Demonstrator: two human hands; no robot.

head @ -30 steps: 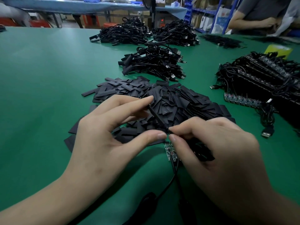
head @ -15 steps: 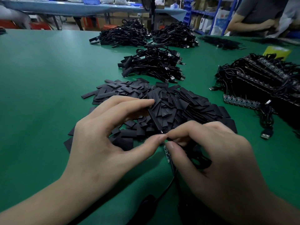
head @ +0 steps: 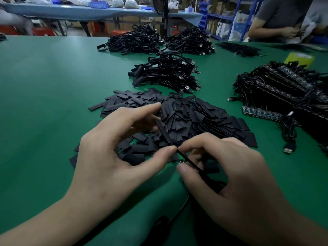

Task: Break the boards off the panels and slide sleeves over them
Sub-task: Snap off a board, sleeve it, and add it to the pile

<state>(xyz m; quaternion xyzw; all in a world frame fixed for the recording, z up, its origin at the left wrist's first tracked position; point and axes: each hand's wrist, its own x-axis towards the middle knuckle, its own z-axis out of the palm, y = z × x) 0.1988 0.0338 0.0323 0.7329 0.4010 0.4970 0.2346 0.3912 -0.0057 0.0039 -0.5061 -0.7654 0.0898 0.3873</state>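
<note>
Head view: board (head: 181,162) pinched in right hand (head: 230,176) over green table (head: 44,86), cable (head: 192,165) attached; left hand (head: 113,148) pinches sleeve (head: 166,133), its lower end meeting the cable. Suggest: squeeze mouth open, align flat with board, slide straight down.

Left hand (head: 106,157) pinches sleeve (head: 165,132); right hand (head: 230,183) holds board (head: 181,162).

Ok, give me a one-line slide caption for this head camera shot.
Left hand pinches a black sleeve, right hand holds a wired board, by the sleeve pile.
</note>
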